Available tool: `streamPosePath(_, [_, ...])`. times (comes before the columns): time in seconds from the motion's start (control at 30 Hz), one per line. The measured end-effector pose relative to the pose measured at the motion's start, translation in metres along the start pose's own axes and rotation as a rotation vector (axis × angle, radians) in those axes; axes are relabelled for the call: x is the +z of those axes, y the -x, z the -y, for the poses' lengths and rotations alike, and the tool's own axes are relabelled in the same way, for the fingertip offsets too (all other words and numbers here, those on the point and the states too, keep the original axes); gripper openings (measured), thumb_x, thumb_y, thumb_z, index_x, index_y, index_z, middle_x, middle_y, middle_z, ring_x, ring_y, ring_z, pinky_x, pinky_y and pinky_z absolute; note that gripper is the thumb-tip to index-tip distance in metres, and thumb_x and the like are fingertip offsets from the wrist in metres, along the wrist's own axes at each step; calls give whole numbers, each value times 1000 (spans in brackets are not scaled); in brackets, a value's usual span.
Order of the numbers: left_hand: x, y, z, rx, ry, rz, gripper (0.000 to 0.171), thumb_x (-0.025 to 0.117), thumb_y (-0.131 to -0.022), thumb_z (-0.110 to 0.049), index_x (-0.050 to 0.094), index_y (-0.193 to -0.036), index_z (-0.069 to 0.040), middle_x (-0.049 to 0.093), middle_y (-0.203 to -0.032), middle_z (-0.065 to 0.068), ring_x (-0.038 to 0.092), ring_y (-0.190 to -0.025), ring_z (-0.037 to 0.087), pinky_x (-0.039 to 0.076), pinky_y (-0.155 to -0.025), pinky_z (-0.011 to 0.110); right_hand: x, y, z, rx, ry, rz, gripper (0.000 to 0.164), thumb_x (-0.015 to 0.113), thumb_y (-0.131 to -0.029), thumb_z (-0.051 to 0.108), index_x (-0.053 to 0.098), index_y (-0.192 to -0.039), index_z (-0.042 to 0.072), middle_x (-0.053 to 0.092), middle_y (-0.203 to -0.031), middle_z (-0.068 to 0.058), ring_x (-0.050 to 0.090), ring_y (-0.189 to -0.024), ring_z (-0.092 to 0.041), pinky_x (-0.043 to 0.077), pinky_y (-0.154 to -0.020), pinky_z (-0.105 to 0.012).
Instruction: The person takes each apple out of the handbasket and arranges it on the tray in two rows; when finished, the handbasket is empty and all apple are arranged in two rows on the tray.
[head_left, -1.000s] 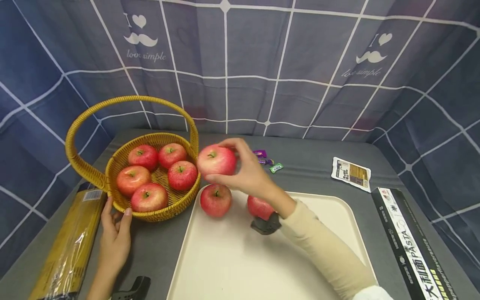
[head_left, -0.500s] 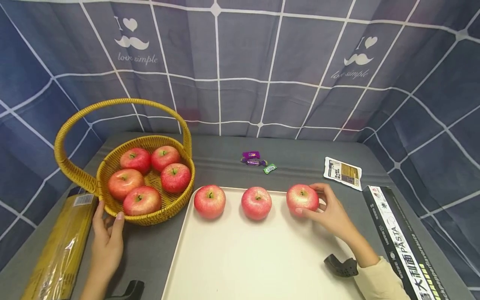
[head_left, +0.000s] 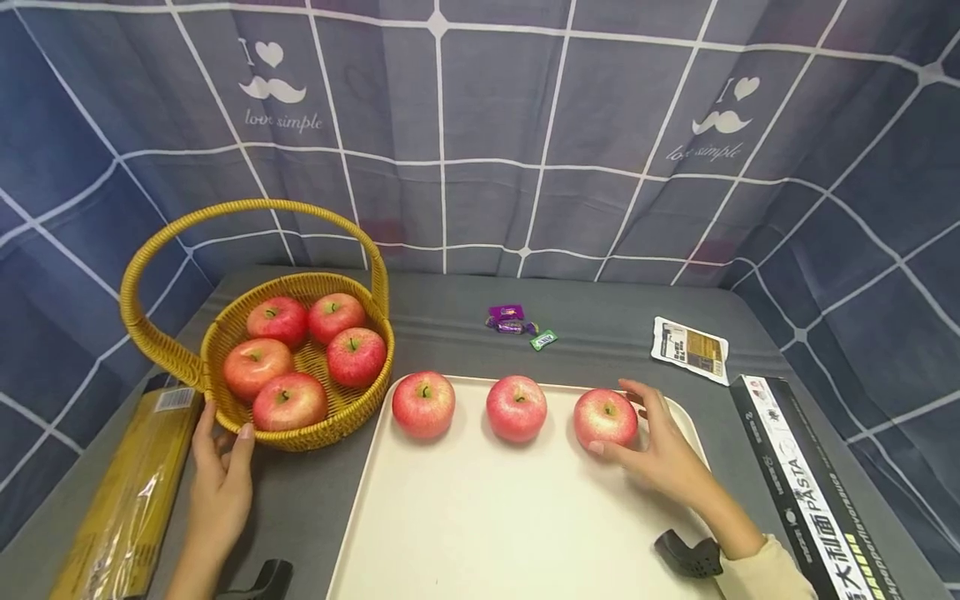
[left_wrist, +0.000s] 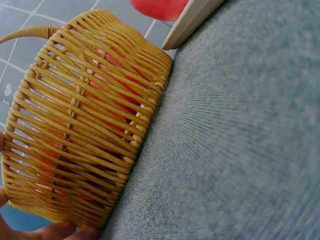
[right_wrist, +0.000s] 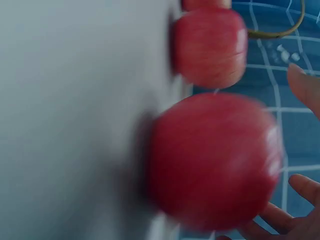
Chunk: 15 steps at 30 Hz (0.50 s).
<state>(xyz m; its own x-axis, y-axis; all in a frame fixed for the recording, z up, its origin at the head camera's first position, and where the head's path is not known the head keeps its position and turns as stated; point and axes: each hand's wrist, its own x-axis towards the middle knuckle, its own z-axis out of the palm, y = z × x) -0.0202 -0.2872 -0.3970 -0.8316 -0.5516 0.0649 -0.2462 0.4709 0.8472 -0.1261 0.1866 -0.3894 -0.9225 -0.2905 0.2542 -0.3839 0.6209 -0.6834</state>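
Note:
My left hand [head_left: 217, 492] grips the near rim of a yellow wicker basket [head_left: 330, 429] with a tall arched handle; in the left wrist view, fingers [left_wrist: 55, 231] lie against the basket's woven side. Several red apples [head_left: 290, 402] sit inside it. Along the far edge of a cream tray [head_left: 480, 517] stand three more: a left apple [head_left: 423, 405], a middle apple [head_left: 517, 408] and a right apple [head_left: 604, 418]. Around the right apple my right hand [head_left: 663, 458] is spread, its thumb [right_wrist: 304, 87] and fingers apart from the fruit in the right wrist view.
Two purple sweets [head_left: 507, 318] and a green one [head_left: 543, 340] lie behind the tray. A white-and-brown packet [head_left: 690, 350] and a black pasta box [head_left: 813, 492] are at right. Left of the basket is a yellow package [head_left: 127, 492]. A checked curtain [head_left: 480, 125] surrounds the grey table.
My right hand has carried an apple from beside the basket to the tray's far right corner, set it down and loosened its fingers. My left hand stays at the basket.

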Motion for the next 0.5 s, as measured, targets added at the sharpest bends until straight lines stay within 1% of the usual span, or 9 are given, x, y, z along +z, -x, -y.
streamPosePath(0.03, [-1, 1, 0, -2, 2, -2, 61, 37, -97, -31, 0, -145, -33, 38, -134, 26, 32, -84, -20, 29, -67, 8, -1, -4, 5, -16, -6, -1, 83, 80, -68, 24, 32, -134, 10, 40, -131, -11, 41, -117, -27, 33, -93, -47])
streamPosePath(0.1, [-2, 2, 2, -10, 4, -5, 62, 37, -97, -30, -1, -145, -32, 39, -132, 27, 33, -83, -20, 29, -67, 8, -1, -15, 18, -49, -15, -2, 82, 79, -68, 23, 32, -136, 13, 38, -133, -10, 40, -119, -26, 32, -93, -42])
streamPosePath(0.17, [-3, 2, 2, -20, 4, -9, 62, 37, -96, -30, -1, -145, -33, 38, -133, 26, 35, -85, -17, 29, -67, 8, 1, -28, 35, -96, -30, -3, 80, 78, -70, 22, 33, -136, 15, 38, -134, -8, 40, -119, -25, 32, -94, -40])
streamPosePath(0.2, [-3, 3, 2, -25, -1, -7, 62, 37, -97, -30, -1, -145, -33, 38, -134, 26, 40, -89, -12, 29, -67, 7, 4, -34, 46, -110, -44, 7, 79, 77, -71, 23, 33, -136, 17, 38, -135, -7, 40, -121, -24, 32, -96, -40])
streamPosePath(0.27, [-3, 3, 1, -29, -5, -2, 62, 37, -97, -31, -1, -145, -34, 36, -136, 26, 47, -98, 1, 28, -68, 7, 13, -48, 67, -159, -83, 29, 78, 76, -73, 26, 33, -138, 21, 38, -136, -5, 39, -123, -23, 33, -98, -40])
streamPosePath(0.33, [-2, 3, 0, -28, -13, -1, 62, 37, -96, -32, -1, -145, -35, 36, -137, 25, 48, -100, 6, 29, -69, 8, 25, -61, 91, -179, -123, 71, 78, 74, -74, 30, 31, -139, 27, 37, -138, 0, 39, -124, -20, 35, -99, -43])
streamPosePath(0.4, [-1, 2, -1, -20, -15, 3, 62, 37, -96, -32, -1, -145, -35, 37, -136, 26, 48, -97, 3, 30, -70, 11, 41, -73, 113, -192, -155, 111, 78, 73, -75, 36, 29, -140, 35, 36, -140, 4, 38, -126, -17, 36, -99, -44])
streamPosePath(0.47, [0, 2, -2, -13, -19, -3, 62, 38, -96, -32, 0, -145, -36, 39, -135, 26, 40, -88, -11, 31, -70, 15, 58, -82, 131, -208, -178, 142, 77, 72, -75, 38, 28, -139, 38, 37, -140, 8, 38, -126, -14, 36, -100, -44])
streamPosePath(0.5, [0, 1, -3, -5, -12, -4, 62, 39, -96, -32, 1, -145, -35, 40, -134, 26, 36, -85, -15, 31, -70, 16, 68, -86, 140, -215, -187, 156, 77, 72, -75, 39, 29, -139, 39, 37, -140, 9, 38, -127, -13, 36, -100, -43])
